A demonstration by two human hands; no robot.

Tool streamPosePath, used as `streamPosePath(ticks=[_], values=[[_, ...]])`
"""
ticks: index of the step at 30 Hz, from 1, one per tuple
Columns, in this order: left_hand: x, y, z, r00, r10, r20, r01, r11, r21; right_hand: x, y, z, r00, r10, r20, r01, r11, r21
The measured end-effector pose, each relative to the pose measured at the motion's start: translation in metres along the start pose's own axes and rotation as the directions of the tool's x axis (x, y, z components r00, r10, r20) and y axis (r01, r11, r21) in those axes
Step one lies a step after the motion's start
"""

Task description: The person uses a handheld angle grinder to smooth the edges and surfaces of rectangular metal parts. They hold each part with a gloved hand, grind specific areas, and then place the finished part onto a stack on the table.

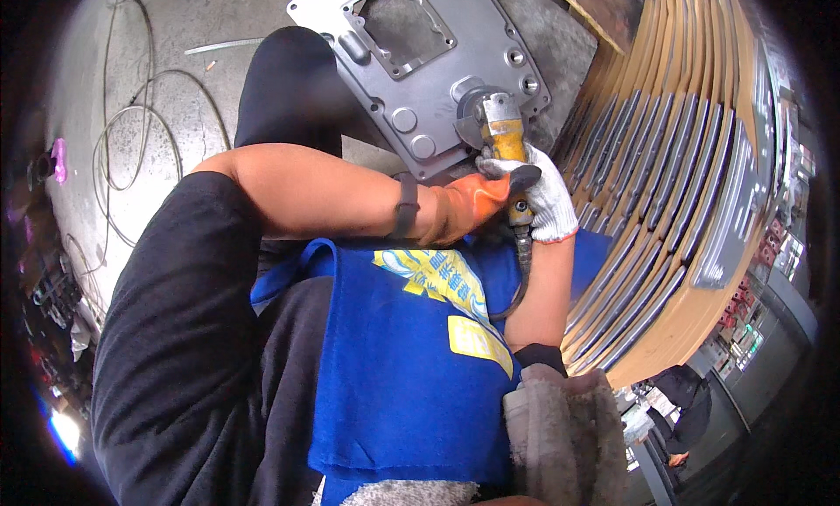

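A grey metal cover plate [398, 73] with a large square opening and several round bosses lies in front of me. Resting at its near right edge is the disc of a yellow angle grinder [505, 142], its silver head over the plate. My right hand [551, 195], in a white knit glove, is wrapped round the grinder's body. Across the lower part of the body closes my left hand [474, 205], in an orange glove with dark fingertips. A dark hose or cord [525, 256] runs from the grinder's rear towards my lap. I cannot tell whether the disc spins.
To the right stands a tall stack of grey parts layered with cardboard sheets [674, 156]. A coiled hose [144, 108] and a thin strip [223, 45] lie on the concrete floor at left. A blue apron [402, 357] covers my lap. Another person [682, 410] appears at lower right.
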State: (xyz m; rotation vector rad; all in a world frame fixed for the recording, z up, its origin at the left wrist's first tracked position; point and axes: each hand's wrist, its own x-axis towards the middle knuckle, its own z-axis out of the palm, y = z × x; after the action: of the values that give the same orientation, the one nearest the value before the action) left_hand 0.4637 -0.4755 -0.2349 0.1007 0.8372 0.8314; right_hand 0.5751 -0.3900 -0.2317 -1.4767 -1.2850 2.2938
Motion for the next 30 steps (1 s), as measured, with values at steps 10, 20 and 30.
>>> streamPosePath(ticks=[10,20,30], values=[[0.020,-0.016,-0.007,1.000,0.009,0.000,-0.009,0.997,-0.080,0.003,-0.004,0.004,1.000,0.008,0.013,-0.009,0.999,0.051],[0.023,-0.021,-0.011,0.976,0.194,-0.097,-0.188,0.980,0.064,0.011,-0.001,0.003,0.998,0.021,0.066,-0.034,0.978,0.205],[0.018,-0.011,-0.006,0.992,0.020,-0.123,-0.006,0.993,0.115,0.006,0.000,-0.004,0.996,0.038,0.082,-0.065,0.931,0.360]])
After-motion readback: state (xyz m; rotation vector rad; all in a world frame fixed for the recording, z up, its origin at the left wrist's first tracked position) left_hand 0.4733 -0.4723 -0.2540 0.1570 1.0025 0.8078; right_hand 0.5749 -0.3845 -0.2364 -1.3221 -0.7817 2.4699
